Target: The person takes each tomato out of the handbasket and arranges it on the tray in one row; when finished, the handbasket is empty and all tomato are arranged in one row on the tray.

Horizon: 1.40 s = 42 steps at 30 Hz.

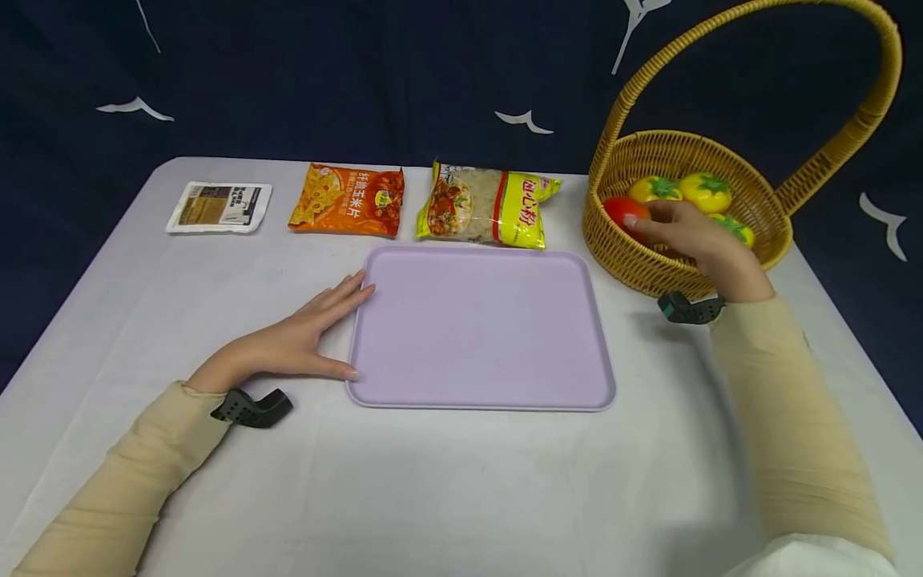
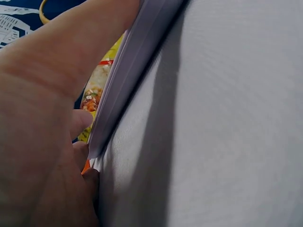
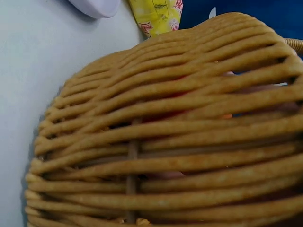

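Note:
In the head view my right hand [image 1: 688, 232] reaches over the near rim of a wicker basket [image 1: 634, 264]. Its thumb and fingers hold a smooth red tomato [image 1: 622, 212] at the basket's left side. Beside it in the basket lie several yellow tomatoes [image 1: 705, 198] with green leafy tops. The right wrist view shows mostly woven basket wall [image 3: 156, 165], with bits of red behind the gaps. My left hand [image 1: 299, 340] lies at the left edge of a pale purple tray [image 1: 483, 328], fingers spread, fingertips and thumb tip touching its rim.
Behind the tray lie a yellow bag of noodles [image 1: 486, 206], an orange snack bag [image 1: 348, 200] and a flat white packet [image 1: 219, 207]. The basket's tall handle [image 1: 692, 40] arches over it. A white cloth covers the table [image 1: 461, 489]; a dark blue curtain [image 1: 324, 72] hangs behind.

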{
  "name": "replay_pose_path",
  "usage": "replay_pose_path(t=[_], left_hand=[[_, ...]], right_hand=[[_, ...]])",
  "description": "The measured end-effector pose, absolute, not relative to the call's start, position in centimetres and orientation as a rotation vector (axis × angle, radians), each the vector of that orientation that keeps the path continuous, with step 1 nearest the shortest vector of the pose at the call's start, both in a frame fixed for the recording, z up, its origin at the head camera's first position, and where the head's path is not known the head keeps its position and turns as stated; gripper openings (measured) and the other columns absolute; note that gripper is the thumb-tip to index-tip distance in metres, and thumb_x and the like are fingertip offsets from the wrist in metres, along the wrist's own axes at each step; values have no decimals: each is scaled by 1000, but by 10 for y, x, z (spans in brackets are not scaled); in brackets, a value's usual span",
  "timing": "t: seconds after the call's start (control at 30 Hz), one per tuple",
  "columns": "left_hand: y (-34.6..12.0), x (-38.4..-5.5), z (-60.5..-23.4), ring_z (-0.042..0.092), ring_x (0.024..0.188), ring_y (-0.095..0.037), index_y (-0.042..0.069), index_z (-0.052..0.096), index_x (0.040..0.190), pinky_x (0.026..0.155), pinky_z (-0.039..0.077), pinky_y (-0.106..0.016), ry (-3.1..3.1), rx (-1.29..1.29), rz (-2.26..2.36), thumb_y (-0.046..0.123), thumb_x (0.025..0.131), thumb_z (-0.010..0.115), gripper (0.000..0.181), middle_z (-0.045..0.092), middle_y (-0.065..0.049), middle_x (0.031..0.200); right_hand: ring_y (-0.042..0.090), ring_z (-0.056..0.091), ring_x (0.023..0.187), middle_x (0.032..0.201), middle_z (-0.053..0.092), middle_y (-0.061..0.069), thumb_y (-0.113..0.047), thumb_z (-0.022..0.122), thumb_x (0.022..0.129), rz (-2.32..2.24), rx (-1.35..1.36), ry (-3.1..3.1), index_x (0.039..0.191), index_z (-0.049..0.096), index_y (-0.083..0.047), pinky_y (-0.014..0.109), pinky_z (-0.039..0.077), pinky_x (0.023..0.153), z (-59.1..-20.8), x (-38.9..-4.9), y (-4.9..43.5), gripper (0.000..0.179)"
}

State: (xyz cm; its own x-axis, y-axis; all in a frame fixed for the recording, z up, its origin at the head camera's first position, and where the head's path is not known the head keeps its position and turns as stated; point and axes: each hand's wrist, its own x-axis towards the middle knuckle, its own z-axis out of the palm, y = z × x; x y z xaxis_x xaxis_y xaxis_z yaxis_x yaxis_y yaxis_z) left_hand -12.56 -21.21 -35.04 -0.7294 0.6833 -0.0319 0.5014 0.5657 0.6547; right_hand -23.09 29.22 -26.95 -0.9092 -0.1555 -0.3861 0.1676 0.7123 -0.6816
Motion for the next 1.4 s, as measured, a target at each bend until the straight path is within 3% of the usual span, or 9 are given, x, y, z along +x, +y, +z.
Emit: replay_pose_path(t=[0.1,0.2,0.37,0.43,0.57,0.73,0.93,1.13,1.4], left_hand=[[-213,-126,-350,-2,138,-37,15,15,151,103,7,-63,2524,980,913,42,73,79,104,-6,-6,156],[-213,-126,-350,-2,138,-36,14,16,151,105,5,-61,2522,973,896,43,74,78,103,-6,-6,156],[-213,-127,-351,-2,139,-33,12,16,151,108,1,-54,2537,984,834,45,74,76,103,-6,-8,156],[-213,-128,-351,-2,139,-33,12,15,151,108,1,-53,2544,992,810,46,74,76,103,-6,-8,156],[-213,-128,-350,-2,139,-33,11,15,151,108,1,-53,2547,998,797,45,74,76,104,-6,-9,156],[-215,-127,-348,-2,139,-33,11,15,151,108,1,-53,2554,995,798,44,74,77,104,-5,-9,156],[-215,-126,-349,-3,139,-31,12,16,151,108,1,-52,2558,975,811,45,74,77,104,-6,-7,156],[-213,-125,-351,-2,139,-32,12,15,151,108,1,-53,2548,964,822,45,73,77,105,-5,-6,156],[-211,-126,-351,-2,139,-32,14,13,151,108,1,-52,2547,960,802,46,74,76,104,-7,-4,156]], right_hand=[[33,37,118,143,27,26,-53,48,91,-1098,11,2474,147,10,4,35,41,94,-272,-233,292,89],[23,46,109,139,32,21,-53,49,90,-1174,49,2452,148,11,2,23,46,82,-274,-233,293,88],[10,57,93,131,40,12,-43,61,86,-1659,155,2349,148,20,-4,21,49,81,-270,-222,293,84],[12,58,95,132,40,11,-34,66,85,-1955,164,2227,147,26,-6,21,49,80,-267,-215,290,79],[22,48,114,139,36,10,-21,71,83,-2282,42,2127,142,38,-9,21,46,83,-257,-203,264,68],[28,47,117,135,42,13,-10,65,88,-2128,-346,2390,136,45,-7,26,43,92,-254,-195,204,52],[28,54,111,130,48,15,-5,68,85,-1676,-768,2548,136,45,-1,32,45,92,-279,-197,118,55],[23,53,113,132,49,13,-12,70,85,-1504,-903,2538,135,46,-3,26,42,93,-306,-203,65,57],[20,47,118,132,51,11,-5,75,79,-1486,-1025,2539,132,51,-3,22,37,97,-327,-207,44,58]])
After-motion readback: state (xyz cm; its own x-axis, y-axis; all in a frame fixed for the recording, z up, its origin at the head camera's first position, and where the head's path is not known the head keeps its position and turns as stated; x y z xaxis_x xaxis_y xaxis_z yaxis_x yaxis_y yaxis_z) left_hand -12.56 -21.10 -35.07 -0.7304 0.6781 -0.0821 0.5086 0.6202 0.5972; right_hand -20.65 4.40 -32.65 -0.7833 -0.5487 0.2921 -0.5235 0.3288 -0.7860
